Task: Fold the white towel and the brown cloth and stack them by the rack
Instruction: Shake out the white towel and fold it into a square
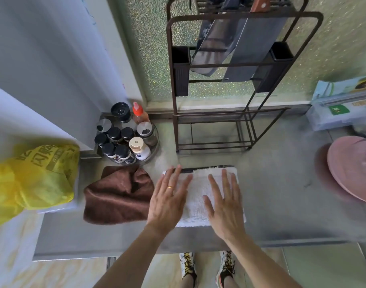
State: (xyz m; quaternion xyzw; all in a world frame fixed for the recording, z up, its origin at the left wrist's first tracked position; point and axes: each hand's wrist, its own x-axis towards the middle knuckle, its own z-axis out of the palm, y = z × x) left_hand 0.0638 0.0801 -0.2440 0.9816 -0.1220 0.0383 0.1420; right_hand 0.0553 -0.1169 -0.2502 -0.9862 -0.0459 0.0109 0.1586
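Hands: left hand and right hand lie flat, fingers spread, pinching nothing.
White towel: folded, under both palms, near the rack.
Brown cloth: crumpled beside left fingers, seemingly unfolded, unstacked.

left hand: flat, fingers spread, palm down; right hand: same
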